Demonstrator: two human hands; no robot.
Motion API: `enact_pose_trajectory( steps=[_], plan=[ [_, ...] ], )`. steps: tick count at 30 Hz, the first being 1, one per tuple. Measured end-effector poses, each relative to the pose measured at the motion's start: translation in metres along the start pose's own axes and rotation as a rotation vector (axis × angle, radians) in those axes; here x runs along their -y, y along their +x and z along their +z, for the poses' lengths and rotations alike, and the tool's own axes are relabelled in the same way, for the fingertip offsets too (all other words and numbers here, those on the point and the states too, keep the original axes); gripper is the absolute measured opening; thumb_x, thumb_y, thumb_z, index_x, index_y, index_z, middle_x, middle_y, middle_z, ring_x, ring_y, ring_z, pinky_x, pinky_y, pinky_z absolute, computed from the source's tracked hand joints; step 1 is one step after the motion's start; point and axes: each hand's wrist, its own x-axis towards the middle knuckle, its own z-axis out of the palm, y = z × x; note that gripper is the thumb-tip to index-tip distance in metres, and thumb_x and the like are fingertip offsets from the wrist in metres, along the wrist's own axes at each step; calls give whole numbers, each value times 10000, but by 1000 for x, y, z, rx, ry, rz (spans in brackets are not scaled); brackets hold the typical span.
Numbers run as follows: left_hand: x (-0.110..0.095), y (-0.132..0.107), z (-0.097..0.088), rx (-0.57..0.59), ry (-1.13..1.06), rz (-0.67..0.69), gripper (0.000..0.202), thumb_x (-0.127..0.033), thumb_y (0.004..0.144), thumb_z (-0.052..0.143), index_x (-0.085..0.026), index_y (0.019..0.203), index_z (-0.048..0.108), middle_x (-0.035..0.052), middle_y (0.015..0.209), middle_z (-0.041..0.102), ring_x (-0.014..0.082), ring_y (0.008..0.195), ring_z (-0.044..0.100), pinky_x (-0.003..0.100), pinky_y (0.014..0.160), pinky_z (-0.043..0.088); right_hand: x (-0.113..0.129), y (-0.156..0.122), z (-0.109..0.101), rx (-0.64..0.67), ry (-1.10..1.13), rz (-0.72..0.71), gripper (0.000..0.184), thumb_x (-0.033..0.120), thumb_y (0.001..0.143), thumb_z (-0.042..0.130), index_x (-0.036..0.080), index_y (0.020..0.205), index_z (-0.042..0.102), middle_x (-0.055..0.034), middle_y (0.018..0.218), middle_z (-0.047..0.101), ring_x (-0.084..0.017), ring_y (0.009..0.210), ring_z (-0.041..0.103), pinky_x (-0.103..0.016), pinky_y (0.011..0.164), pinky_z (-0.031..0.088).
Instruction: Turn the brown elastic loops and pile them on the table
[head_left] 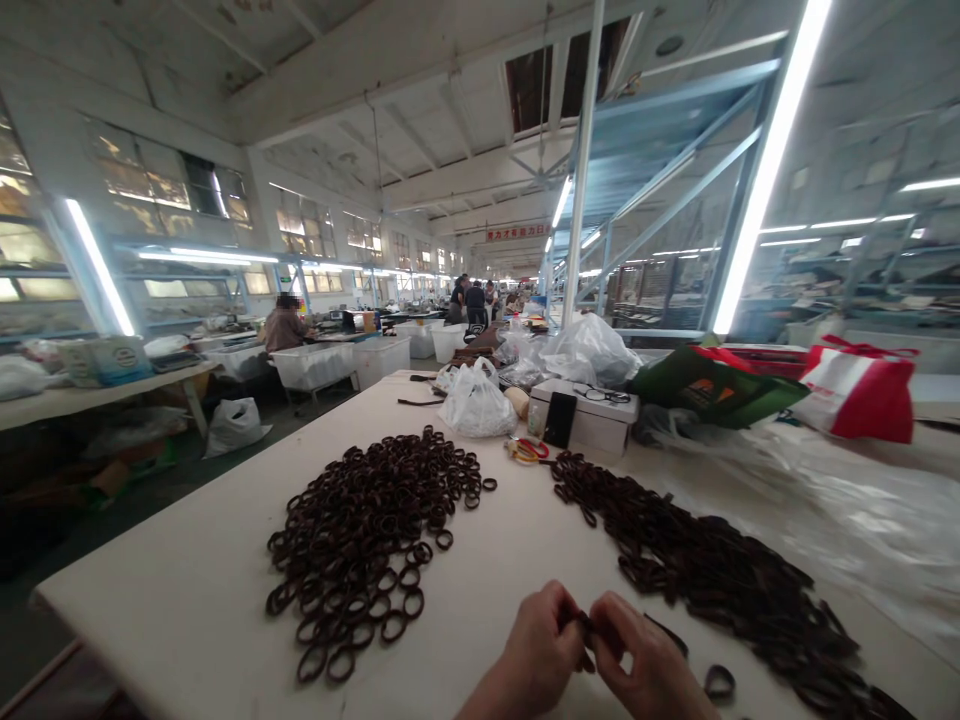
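- Head view, grip: the left hand and the right hand meet low in the view, fingertips bent inward, both pinching one small dark piece between them, above the pale tabletop.
- Risk of a slip: the pinch covers most of the dark piece, so little seems left to hold; if one set of fingertips loosens while the other pulls, it could spring away.
- Risk of a mix-up: a loose loop lies just beside the right hand, apart from the long pile; a sleeve or wrist could sweep it in among the others, or off toward the near edge.
- Risk of spreading: the ring heap to the left has stray rings at its near end; a careless forearm could scatter them.
- Look of the dark piece: brown-black, narrow and small, with only a short part showing between the fingers; whether it is closed into a ring, I cannot tell.
- Look of its neighbours: the left heap shows round, open bands; the right pile looks flatter and more tangled, in similar dark brown.
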Motion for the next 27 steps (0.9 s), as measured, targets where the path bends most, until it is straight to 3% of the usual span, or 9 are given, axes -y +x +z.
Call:
enact_pose_trajectory(
  steps=[5, 10, 14, 20, 24, 27],
  plan=[
    [6, 0, 9, -31, -40, 9, 130, -263, 740, 497, -176, 823, 445, -34, 531, 540, 117, 366, 507, 157, 331, 347, 4, 0, 1, -71, -67, 166, 73, 235, 829, 410, 228, 758, 425, 32, 591, 520, -136, 525, 523, -238, 540, 390],
    [3, -1, 8, -16, -58, 37, 185, -263, 752, 539, -152, 891, 492, -12, 592, 588, 120, 398, 537, 167, 357, 404, 6, 0, 1, -68, -144, 274, 59, 261, 811, 401, 239, 758, 417, 33, 587, 535, -156, 521, 537, -251, 527, 351],
    [3, -1, 10, 54, -91, -6, 237, -304, 748, 581, -143, 904, 506, -6, 574, 598, 119, 384, 521, 175, 360, 407, 2, -1, -1, -66, -158, 297, 70, 287, 820, 420, 240, 769, 432, 25, 609, 565, -158, 533, 550, -251, 524, 329],
    [3, 0, 10, 107, -101, -123, 248, -372, 709, 619, -155, 739, 502, 0, 528, 573, 112, 374, 486, 189, 372, 398, 9, 0, -6, -36, -102, 272, 98, 312, 824, 425, 238, 761, 441, 22, 618, 579, -160, 545, 566, -252, 532, 355],
    [-11, 4, -11, 12, 33, -51, 261, -397, 733, 623, -156, 717, 524, -14, 538, 552, 107, 416, 486, 193, 410, 406, 7, 3, -16, -18, -81, 286, 165, 382, 866, 406, 243, 839, 489, 9, 687, 627, -165, 597, 608, -261, 576, 399],
    [-26, 9, -51, -256, 229, 98, 231, -379, 818, 564, -148, 829, 573, -11, 595, 572, 117, 473, 529, 197, 465, 416, -8, 4, -41, -47, -221, 408, 241, 439, 862, 385, 259, 899, 542, -14, 738, 655, -195, 630, 634, -286, 582, 406]
  ],
)
